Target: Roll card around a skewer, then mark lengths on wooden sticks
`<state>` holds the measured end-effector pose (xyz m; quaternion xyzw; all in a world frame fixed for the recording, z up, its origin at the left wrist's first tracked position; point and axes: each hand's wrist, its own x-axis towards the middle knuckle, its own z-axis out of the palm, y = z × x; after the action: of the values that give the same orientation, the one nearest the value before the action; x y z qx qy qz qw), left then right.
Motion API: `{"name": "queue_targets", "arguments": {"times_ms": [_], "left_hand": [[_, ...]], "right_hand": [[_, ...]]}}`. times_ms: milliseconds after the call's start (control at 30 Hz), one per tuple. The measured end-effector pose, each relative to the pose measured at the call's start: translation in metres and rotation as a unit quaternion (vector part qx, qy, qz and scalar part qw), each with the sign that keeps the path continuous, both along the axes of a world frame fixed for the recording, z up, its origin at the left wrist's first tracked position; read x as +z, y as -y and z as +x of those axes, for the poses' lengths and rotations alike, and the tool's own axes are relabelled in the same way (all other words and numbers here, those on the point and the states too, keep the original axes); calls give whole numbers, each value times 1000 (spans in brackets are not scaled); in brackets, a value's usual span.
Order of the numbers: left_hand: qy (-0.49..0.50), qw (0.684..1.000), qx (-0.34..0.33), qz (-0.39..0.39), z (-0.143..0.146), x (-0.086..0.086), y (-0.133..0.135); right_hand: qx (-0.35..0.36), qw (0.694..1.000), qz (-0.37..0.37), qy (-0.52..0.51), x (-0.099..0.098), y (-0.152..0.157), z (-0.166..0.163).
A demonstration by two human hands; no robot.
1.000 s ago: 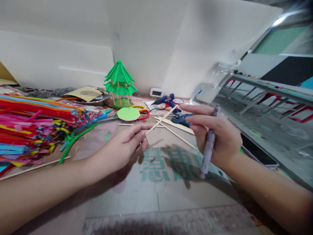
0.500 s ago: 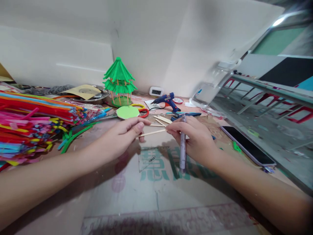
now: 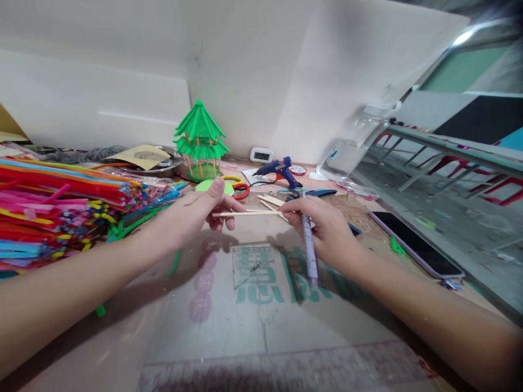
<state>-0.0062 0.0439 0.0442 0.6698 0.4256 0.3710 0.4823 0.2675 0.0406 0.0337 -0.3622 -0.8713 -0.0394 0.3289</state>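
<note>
My right hand (image 3: pixel 329 228) pinches one end of a thin wooden stick (image 3: pixel 255 213) and also keeps a pale purple pen (image 3: pixel 309 245) between its fingers. The stick lies level, its far end at the fingers of my left hand (image 3: pixel 208 209). That hand has its thumb lifted away from its curled fingers, so the stick is not gripped there. Just beyond the hands, more wooden sticks (image 3: pixel 272 200) rest on the table. A clear triangular set square (image 3: pixel 245 269) lies flat below the hands on the printed plastic sheet (image 3: pixel 229 337).
Bundled coloured pipe cleaners (image 3: pixel 61 212) fill the left side. Behind stand a green pagoda model (image 3: pixel 200 139), scissors (image 3: pixel 242 190), a light green disc (image 3: pixel 204 188), a blue glue gun (image 3: pixel 281 170) and a small clock (image 3: pixel 261 155). A phone (image 3: pixel 417 245) and plastic jug (image 3: pixel 347 147) are right.
My left thumb has lifted off the stick, and the stick has turned level. The pen has tilted a little. My right hand keeps its pinch.
</note>
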Motion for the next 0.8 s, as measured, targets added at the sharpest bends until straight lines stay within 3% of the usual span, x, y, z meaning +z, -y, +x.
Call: {"name": "queue_targets", "arguments": {"times_ms": [167,267,500,567,667,733,800], "left_hand": [[-30,999,8,13,-3,14,-2],[-108,992,10,56,-4,19,2],[-274,956,-36,99,-4,11,7],[-328,927,-20,181,-5,10,14],[-396,842,-5,366,0,5,36],[-451,791,-77,406,8,-5,55],[-462,759,-103,448,18,-20,72]], "right_hand": [[-6,999,-27,-19,1,-2,1],[-3,999,-43,-28,1,-3,0],[43,994,-101,0,-7,3,-7],[57,988,-144,26,-10,3,-8],[41,977,-200,52,-14,-1,-6],[24,973,-220,65,-15,-5,-2],[14,971,-225,79,-14,-8,2]]}}
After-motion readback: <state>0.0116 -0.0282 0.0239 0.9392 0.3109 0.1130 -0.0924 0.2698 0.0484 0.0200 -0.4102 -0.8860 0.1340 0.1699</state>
